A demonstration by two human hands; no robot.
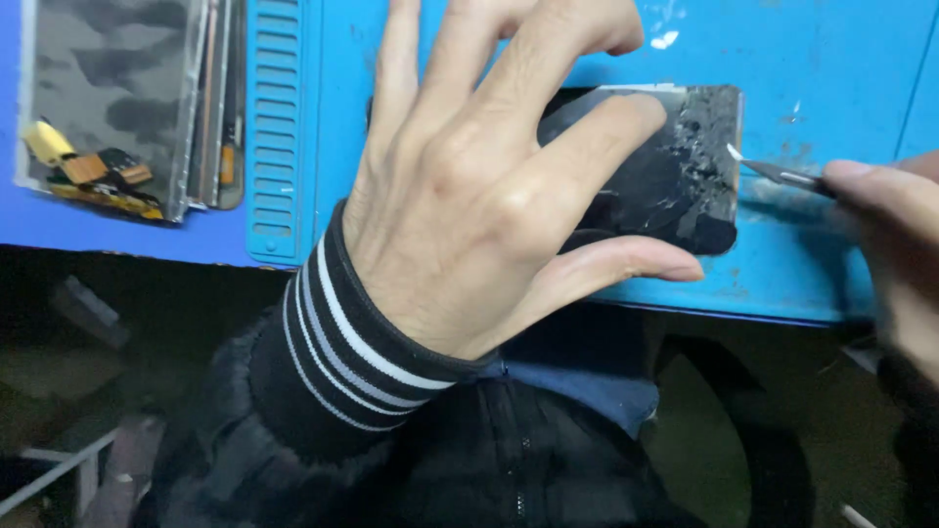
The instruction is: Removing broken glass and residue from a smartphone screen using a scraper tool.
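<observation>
Blue work mat (822, 59) underneath, front edge just below phone. Left hand (469, 186) spread flat, fingers splayed, pressing dark cracked phone panel (675, 176), long axis left-right. Right hand (895, 235) clenched on thin blade tool (778, 174), tip at panel's right edge. Open mat rightward.

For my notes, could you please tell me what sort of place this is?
Probably a phone repair bench: a blue repair mat, a cracked dark screen panel under the left hand, and a thin blade in the right hand.

Glossy cracked glass panel (675, 181); matt blue rubbery mat (831, 78); thin metal blade (773, 172).
</observation>
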